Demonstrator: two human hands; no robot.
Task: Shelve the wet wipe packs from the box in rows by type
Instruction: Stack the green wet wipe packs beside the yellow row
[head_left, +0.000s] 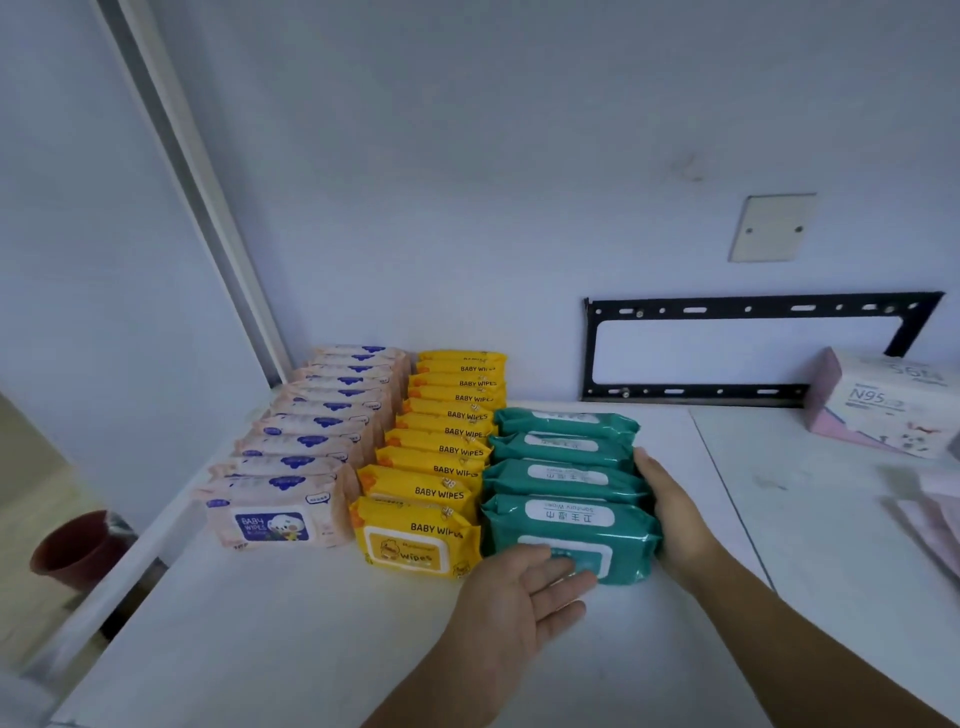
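Straightening the row of soft green plastic wipe packs (566, 478) on the white bench (311, 623).
Left grip (514, 597) and right grip (670, 499) are pushing it with flat fingers, holding nothing; next, probably fetching more packs.

Left grip (519, 587) flat, fingers straight; right grip (670, 501) on edge, fingers straight.

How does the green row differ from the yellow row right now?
The green row has four packs; the yellow row has many more and reaches farther back. Green packs look wider and read Sanitary Wipes; yellow ones read BABY WIPES. The left hand presses the green row's front and the right hand its side; nothing touches the yellow row. Both rows stand upright, fronts roughly level.
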